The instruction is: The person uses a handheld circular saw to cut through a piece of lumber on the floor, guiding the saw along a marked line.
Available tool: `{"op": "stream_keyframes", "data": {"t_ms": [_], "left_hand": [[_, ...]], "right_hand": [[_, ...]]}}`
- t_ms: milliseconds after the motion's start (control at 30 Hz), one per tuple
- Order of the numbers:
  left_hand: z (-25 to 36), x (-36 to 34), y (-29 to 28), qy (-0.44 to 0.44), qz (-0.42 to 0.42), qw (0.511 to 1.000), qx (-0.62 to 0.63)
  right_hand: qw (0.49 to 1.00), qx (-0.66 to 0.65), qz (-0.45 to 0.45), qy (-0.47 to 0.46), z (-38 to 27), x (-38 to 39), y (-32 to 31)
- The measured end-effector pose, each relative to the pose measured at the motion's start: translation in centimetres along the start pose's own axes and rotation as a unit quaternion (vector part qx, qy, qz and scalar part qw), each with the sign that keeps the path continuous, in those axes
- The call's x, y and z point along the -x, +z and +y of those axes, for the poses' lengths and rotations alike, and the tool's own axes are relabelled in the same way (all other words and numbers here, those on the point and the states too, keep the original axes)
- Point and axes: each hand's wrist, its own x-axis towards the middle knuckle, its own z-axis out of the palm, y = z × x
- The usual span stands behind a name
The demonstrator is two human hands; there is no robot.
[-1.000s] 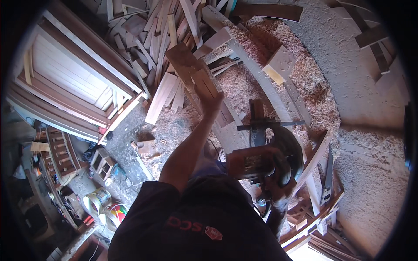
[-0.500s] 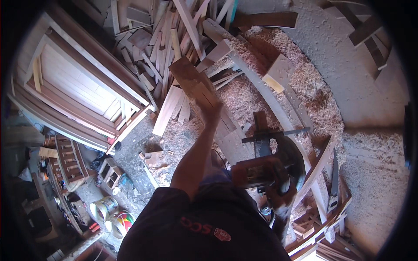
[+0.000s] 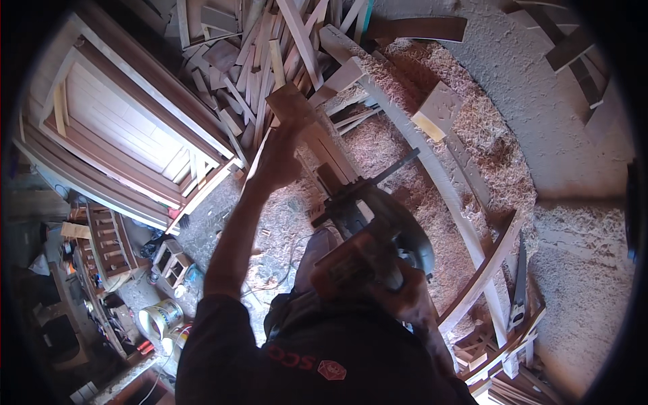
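My right hand (image 3: 405, 290) is wrapped round the handle of a dark circular saw (image 3: 378, 236). The saw's base lies over the near part of a brown wooden board (image 3: 327, 152), hiding that end, and a thin guide bar (image 3: 397, 167) sticks out to its right. Narrow dark slots run along the board. At the board's left edge, toward its far end, my left hand (image 3: 278, 162) grips it with the fingers over the top. The blade cannot be seen from above.
Scrap wood (image 3: 253, 74) is heaped at the far end. A long pale beam (image 3: 422, 155) runs along the right among wood shavings (image 3: 496, 145). A handsaw (image 3: 518, 290) lies farther right. Door frames (image 3: 128, 135) lean at left, with a paint bucket (image 3: 160, 320) nearer. A cord (image 3: 283, 270) trails on the floor.
The circular saw has moved left and forward onto the board with my right hand. My left hand has shifted from the top of the board to its left edge, farther out.
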Motion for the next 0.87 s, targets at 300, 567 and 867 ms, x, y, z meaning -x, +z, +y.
{"op": "stream_keyframes", "data": {"t_ms": [300,567,867], "left_hand": [[-2.0,-4.1,3.0,0.229,-0.187,0.891,-0.345],[-5.2,-6.6,6.9,0.294,-0.126,0.902,-0.291],[-5.3,-7.1,6.5,0.268,-0.194,0.897,-0.293]], "right_hand": [[0.999,0.034,0.016,0.031,1.1,-3.3,4.2],[0.993,0.078,0.004,0.083,-0.3,-4.4,4.9],[0.991,0.085,-0.035,0.098,-0.8,-5.8,5.5]]}}
